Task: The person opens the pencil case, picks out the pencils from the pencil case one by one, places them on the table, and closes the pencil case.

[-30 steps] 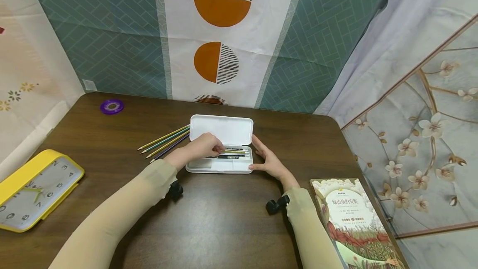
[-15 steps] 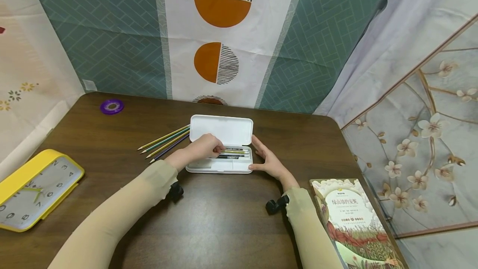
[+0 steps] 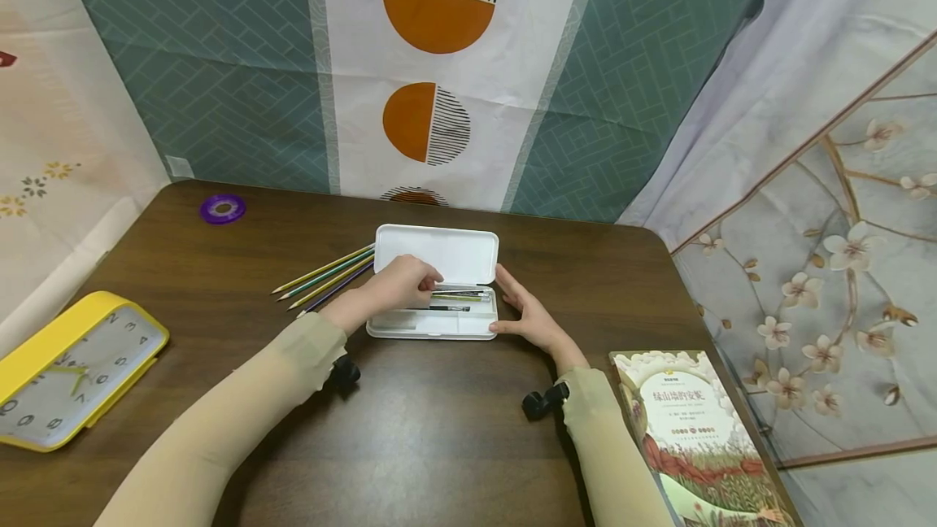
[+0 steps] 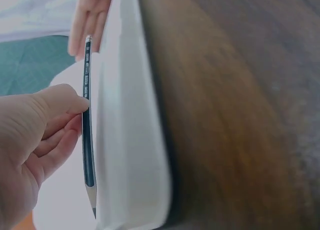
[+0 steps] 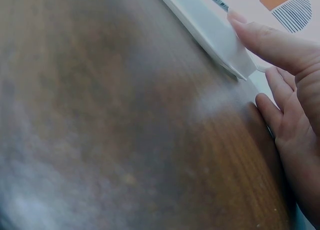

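Observation:
An open white pencil case (image 3: 479, 325) lies on the table with its lid (image 3: 446, 254) tipped back. Over its left half, my left hand (image 3: 401, 283) pinches a dark pencil (image 4: 88, 150) between thumb and fingers, seen best in the left wrist view. More pencils (image 3: 463, 298) and a short dark item (image 3: 450, 308) lie inside the case, partly covered by that hand. My right hand (image 3: 536, 322) is at the case's right end, fingers extended, thumb against the front corner. In the right wrist view, the thumb rests at the case's edge (image 5: 220, 44).
Several coloured pencils (image 3: 329, 272) lie left of the case, their far ends beside the lid. A purple tape roll (image 3: 223, 208) sits at the back left. A yellow clock (image 3: 80, 368) stands at the left edge, and a book (image 3: 695, 429) lies at the right.
My left hand has shifted slightly up and toward the lid, with the dark pencil in its pinch. The pencils in the case show more plainly. My right hand stays put.

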A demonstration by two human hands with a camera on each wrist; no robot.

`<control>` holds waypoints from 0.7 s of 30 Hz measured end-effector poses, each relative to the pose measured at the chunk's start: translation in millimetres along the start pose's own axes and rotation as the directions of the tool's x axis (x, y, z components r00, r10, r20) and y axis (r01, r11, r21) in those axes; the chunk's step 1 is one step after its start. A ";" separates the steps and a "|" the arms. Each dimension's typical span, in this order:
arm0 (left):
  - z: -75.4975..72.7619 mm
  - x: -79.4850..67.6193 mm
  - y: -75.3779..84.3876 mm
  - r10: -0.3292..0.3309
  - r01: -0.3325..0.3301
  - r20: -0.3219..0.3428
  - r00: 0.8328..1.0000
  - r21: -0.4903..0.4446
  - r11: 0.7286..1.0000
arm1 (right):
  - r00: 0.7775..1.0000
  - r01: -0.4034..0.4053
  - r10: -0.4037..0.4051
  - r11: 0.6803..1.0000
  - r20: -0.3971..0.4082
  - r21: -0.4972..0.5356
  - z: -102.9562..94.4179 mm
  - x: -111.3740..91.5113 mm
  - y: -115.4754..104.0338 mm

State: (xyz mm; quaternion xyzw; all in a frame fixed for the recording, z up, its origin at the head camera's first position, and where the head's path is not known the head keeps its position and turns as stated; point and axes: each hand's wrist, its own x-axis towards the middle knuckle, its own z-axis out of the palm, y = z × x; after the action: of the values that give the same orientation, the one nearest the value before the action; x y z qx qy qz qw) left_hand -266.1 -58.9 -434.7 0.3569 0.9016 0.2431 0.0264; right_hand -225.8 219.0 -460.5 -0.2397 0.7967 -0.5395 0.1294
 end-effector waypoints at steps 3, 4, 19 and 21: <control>-8.0 0.6 3.9 0.015 -0.015 -0.028 0.999 0.017 1.000 | 1.000 -0.010 0.010 1.000 -0.001 -0.003 -0.5 -0.1 -1.4; -11.0 0.4 5.2 0.017 -0.017 -0.036 0.999 0.017 1.000 | 1.000 -0.012 0.012 1.000 -0.002 -0.001 -0.7 0.8 2.0; -69.7 -21.0 -12.7 -0.116 0.100 -0.187 0.976 -0.090 0.991 | 1.000 0.016 -0.016 1.000 -0.017 0.003 -1.1 5.6 32.8; -78.2 -27.2 -21.3 -0.142 0.125 -0.217 0.966 -0.094 0.988 | 1.000 0.011 -0.011 1.000 -0.017 0.000 -0.9 6.0 32.9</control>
State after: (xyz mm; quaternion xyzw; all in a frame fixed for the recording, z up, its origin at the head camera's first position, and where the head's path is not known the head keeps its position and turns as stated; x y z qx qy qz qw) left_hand -276.5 -122.9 -379.0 0.2644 0.9105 0.3149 -0.0445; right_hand -239.3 226.5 -490.2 -0.2393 0.7965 -0.5421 0.1198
